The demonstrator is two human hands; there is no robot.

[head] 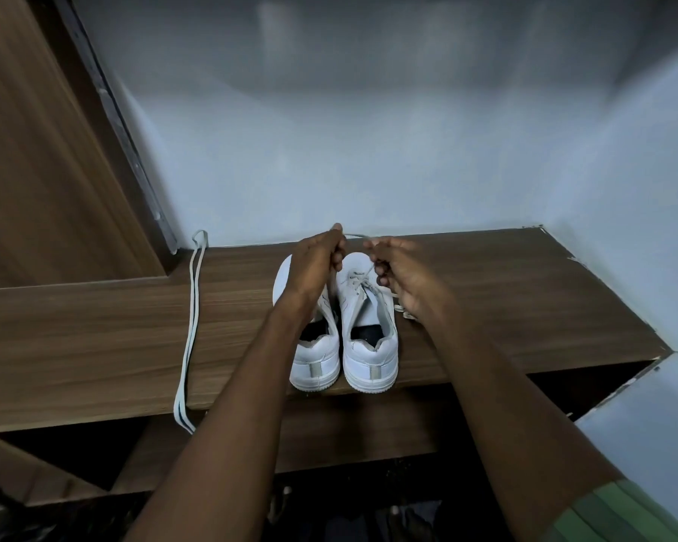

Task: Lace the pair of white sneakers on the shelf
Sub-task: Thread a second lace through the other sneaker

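A person works over a pair of white leather low-top sneakers (343,334) standing side by side, heels near, on a brown wood-grain shelf (94,330). The left hand (316,264) and the right hand (402,273) each pinch one end of a thin white shoelace (355,236) stretched taut between them above the right sneaker's toe; that sneaker appears partly laced. A second flat white lace (190,334) lies well apart to the left, hanging over the near edge. The next move likely calls for threading an end through an open eyelet.
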